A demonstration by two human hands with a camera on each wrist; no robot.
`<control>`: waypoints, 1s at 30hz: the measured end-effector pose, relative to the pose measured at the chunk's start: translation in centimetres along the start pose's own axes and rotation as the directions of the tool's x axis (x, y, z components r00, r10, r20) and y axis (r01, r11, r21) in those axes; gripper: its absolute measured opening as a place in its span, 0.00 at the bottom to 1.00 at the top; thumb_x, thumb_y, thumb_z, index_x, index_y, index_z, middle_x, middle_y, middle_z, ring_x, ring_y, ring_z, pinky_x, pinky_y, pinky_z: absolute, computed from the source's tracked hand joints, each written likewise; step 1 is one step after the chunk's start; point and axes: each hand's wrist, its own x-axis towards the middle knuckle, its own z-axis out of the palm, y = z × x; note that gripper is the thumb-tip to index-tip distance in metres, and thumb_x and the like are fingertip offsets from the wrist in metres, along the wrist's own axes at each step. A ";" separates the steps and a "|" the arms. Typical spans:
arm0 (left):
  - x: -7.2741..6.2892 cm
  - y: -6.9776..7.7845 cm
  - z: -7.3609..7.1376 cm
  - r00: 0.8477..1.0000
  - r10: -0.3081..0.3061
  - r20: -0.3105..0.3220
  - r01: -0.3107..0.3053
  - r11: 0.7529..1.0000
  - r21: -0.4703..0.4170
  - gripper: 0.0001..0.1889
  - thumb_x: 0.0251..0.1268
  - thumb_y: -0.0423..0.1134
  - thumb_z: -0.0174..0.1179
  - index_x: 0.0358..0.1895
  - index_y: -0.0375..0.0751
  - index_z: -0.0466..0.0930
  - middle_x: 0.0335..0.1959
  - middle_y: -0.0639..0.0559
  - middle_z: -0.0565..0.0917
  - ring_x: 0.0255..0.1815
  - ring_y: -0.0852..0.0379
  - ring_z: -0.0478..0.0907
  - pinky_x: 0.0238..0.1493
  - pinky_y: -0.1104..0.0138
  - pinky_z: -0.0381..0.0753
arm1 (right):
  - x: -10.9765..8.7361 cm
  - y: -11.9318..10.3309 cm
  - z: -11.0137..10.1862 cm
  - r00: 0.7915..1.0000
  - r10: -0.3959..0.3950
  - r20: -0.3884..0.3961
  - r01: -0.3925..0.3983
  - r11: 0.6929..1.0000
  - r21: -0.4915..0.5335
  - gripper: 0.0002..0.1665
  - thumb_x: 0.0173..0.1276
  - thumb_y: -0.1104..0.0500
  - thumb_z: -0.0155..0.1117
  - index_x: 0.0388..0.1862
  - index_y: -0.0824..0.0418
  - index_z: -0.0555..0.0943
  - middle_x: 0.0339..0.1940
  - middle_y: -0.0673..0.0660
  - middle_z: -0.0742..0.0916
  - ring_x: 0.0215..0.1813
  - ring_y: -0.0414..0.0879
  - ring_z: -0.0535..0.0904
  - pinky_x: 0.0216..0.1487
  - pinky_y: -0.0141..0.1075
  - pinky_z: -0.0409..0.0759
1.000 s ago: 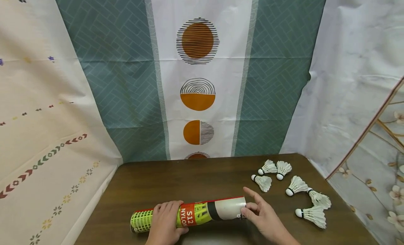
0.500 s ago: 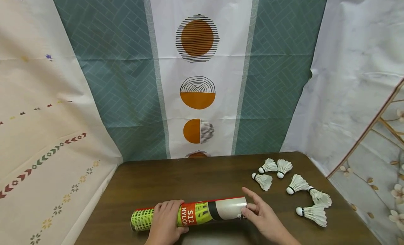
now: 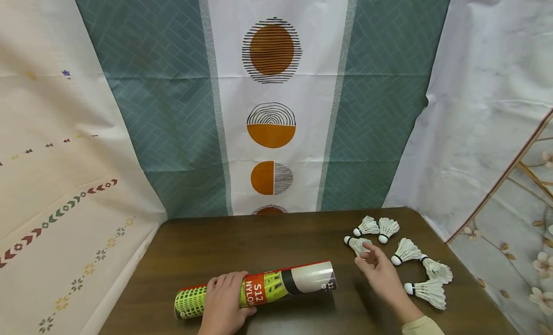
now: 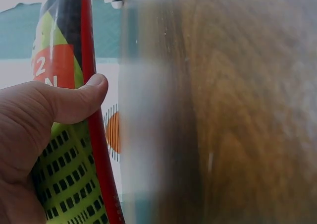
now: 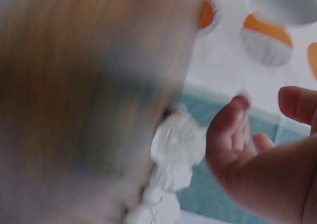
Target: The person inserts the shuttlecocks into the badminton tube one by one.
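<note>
A printed shuttlecock tube (image 3: pixel 273 285), lime green, red and white with "S12 NYLON" on it, lies sideways low in the head view. My left hand (image 3: pixel 223 299) grips it left of the middle; the left wrist view shows the thumb (image 4: pixel 81 102) across the label. The tube's right end is angled upward, with a shadow under it. To the right of that end, my right hand (image 3: pixel 382 275) is in the air with loosely bent fingers and nothing in them. Its fingertips overlap a white feather shuttlecock (image 3: pixel 354 244) in the head view.
Two more shuttlecocks, one left (image 3: pixel 367 225) and one right (image 3: pixel 389 228), lie behind the nearest one. Others, such as this shuttlecock (image 3: pixel 428 293), lie along the right side of the dark wooden table (image 3: pixel 259 244). Patterned cloths (image 3: pixel 376 109) hang behind and beside it.
My right hand has left the tube's right end and moved right and away toward the shuttlecocks. The tube's right end has risen a little; my left hand keeps its grip.
</note>
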 end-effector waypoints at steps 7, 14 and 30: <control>-0.2 -0.1 -0.4 0.998 -0.064 -0.016 0.064 0.998 -0.008 0.49 0.29 0.58 0.91 0.62 0.48 0.81 0.55 0.50 0.87 0.56 0.45 0.83 0.58 0.40 0.75 | 3.0 1.2 -0.3 0.993 -0.061 0.100 0.085 0.963 -0.256 0.32 0.82 0.54 0.63 0.76 0.71 0.73 0.75 0.77 0.76 0.66 0.69 0.83 0.60 0.55 0.85; -0.2 0.0 -0.5 0.995 -0.095 -0.025 0.095 0.995 -0.020 0.49 0.30 0.57 0.91 0.63 0.48 0.81 0.55 0.49 0.88 0.57 0.43 0.83 0.60 0.37 0.75 | 3.1 1.3 0.2 0.999 -0.029 0.044 0.041 0.955 -0.293 0.27 0.83 0.55 0.59 0.70 0.74 0.79 0.68 0.76 0.83 0.69 0.71 0.81 0.66 0.58 0.82; -0.6 0.6 -0.7 0.994 -0.113 0.001 0.113 0.994 -0.015 0.49 0.30 0.58 0.91 0.63 0.48 0.80 0.55 0.49 0.87 0.57 0.43 0.83 0.61 0.39 0.74 | -2.7 -3.5 1.5 0.999 0.007 -0.033 -0.005 0.998 0.064 0.08 0.70 0.61 0.77 0.46 0.60 0.89 0.37 0.52 0.92 0.37 0.35 0.82 0.39 0.29 0.81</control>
